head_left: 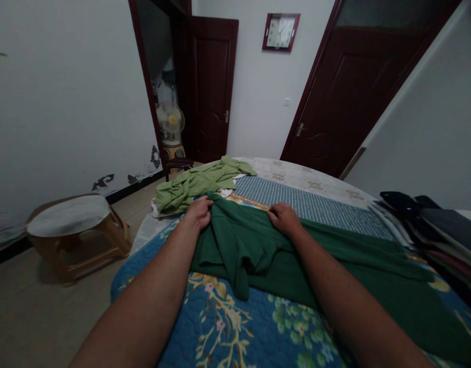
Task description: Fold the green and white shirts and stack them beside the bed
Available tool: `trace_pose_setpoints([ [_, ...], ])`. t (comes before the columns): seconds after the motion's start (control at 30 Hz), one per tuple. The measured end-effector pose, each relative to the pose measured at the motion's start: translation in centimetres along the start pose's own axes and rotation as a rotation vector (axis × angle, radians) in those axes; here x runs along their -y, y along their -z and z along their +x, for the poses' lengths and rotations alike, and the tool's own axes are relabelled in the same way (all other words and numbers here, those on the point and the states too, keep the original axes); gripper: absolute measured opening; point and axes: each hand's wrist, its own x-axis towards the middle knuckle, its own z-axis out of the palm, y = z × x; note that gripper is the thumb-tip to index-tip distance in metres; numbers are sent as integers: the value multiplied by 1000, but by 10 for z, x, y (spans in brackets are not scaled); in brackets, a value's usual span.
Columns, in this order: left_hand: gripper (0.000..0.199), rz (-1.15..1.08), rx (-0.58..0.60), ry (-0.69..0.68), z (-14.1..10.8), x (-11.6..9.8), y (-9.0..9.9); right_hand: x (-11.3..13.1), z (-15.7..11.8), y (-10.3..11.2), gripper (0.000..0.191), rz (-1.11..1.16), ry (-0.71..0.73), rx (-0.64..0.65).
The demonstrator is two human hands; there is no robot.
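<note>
The long dark green garment [243, 232] lies across the surface, its left end bunched in loose folds and the rest stretching toward the right edge, probably so its length can be spread. A stack of mostly dark clothes [442, 225] sits at the far right and a rumpled light green garment [197, 184] at the far left, which leaves the middle for the dark green one. The left hand [200, 212] pinches a top corner; the right hand [285, 218] has its fingers curled on the upper edge, seemingly gripping it, likely to keep that edge straight between them.

Underneath is a blue floral quilt [266, 337], then a striped cloth [296, 197] and a pale patterned cloth [312, 178] beyond. White walls [66, 102] surround dark red doors [214, 87]; a stool [68, 214] stands at left, a fan [172, 120] in the doorway, a clock [282, 32] on the wall.
</note>
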Motion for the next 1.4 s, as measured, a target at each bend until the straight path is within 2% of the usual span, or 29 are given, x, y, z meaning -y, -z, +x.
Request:
trace_pose_setpoints([
  [0.13, 40, 30, -8, 46, -5, 1, -6, 4, -3, -1, 31, -48, 16, -8],
  [0.33, 41, 50, -64, 48, -6, -3, -6, 12, 7, -3, 37, -90, -142, 1],
  [0.5, 48, 38, -79, 35, -1, -4, -3, 10, 22, 0, 37, -49, -228, 90],
  [0.6, 52, 30, -66, 39, 0, -3, -3, 17, 23, 5, 33, 0, -251, 50],
  [0.67, 59, 26, -51, 39, -1, -2, -4, 30, 20, 8, 34, 40, -146, -27],
  [0.73, 70, 31, -39, 25, -1, -1, -3, 50, 15, 10, 39, 112, 66, -77],
  [0.83, 88, 50, -32, -26, -2, 0, -2, 87, 9, 5, 44, 256, 372, -39],
  [0.9, 98, 64, -18, -57, -3, 0, -1, 107, 8, -3, 46, 309, 462, 0],
  [1.0, 108, 110, -3, -104, -3, 1, -1, 121, 9, -17, 47, 284, 485, 18],
  [1.17, 99, 130, 18, -189, -1, 3, -5, 119, 11, -23, 55, 198, 385, 68],
  [1.27, 86, 193, -35, -223, -1, 6, -6, 119, 13, -23, 59, 182, 302, 116],
  [1.33, 77, 370, -111, -318, -6, 6, -5, 121, 14, -24, 61, 180, 245, 133],
  [1.4, 70, 639, -175, -474, -15, 7, -4, 123, 17, -27, 62, 181, 207, 136],
])
